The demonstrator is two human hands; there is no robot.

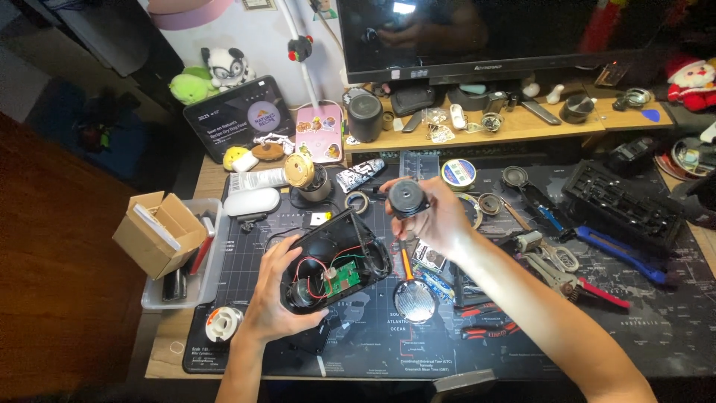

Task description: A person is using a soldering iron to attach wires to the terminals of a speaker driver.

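Observation:
My left hand (274,295) grips the near end of an opened black speaker housing (337,257), tilted up off the mat. Inside it a green circuit board (344,277) and red and black wires show. My right hand (438,220) is raised above the mat and holds a round black speaker driver (407,198) by its rim, just right of and above the housing. A round silver metal grille (415,301) lies on the mat below the right hand.
A dark desk mat (656,328) carries pliers and cutters (589,261) at right, a black plastic shell (623,205), tape rolls and a solder spool (223,323). A cardboard box (159,231) sits in a bin at left. A monitor (522,33) and wooden shelf (514,127) stand behind.

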